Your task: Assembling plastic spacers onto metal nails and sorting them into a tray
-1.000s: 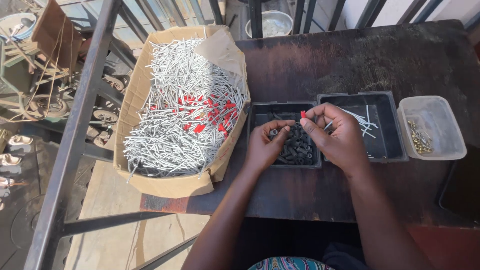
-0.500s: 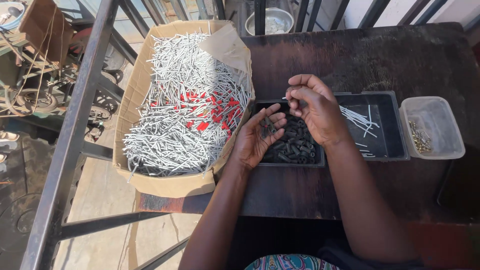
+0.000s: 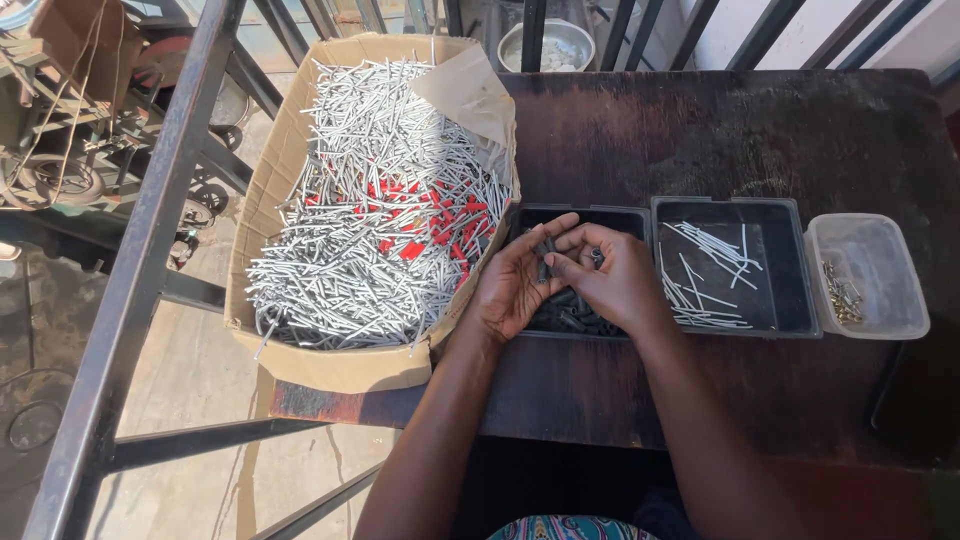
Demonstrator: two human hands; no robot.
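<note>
Cardboard box [image 3: 300,200] at 9 o'clock was heaped with silver nails, the black tray [image 3: 575,315] held dark plugs. Left hand [image 3: 515,280] lay open and cupped, right hand [image 3: 610,275] pinched a plug; compared to half a second back, both had dropped lower over the tray.

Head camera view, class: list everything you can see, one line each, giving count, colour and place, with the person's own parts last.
cardboard box: one, brown, left end of table, heaped with silver pins
dark table: one, brown-black
black trays: two, side by side mid-table; right one holds loose silver pins
black pieces: a pile, left tray
clear tub: one, far right, a few brassy screws
metal bowl: one, beyond the table
left hand: over left tray, palm open
right hand: over left tray, pinching a small dark piece
</note>
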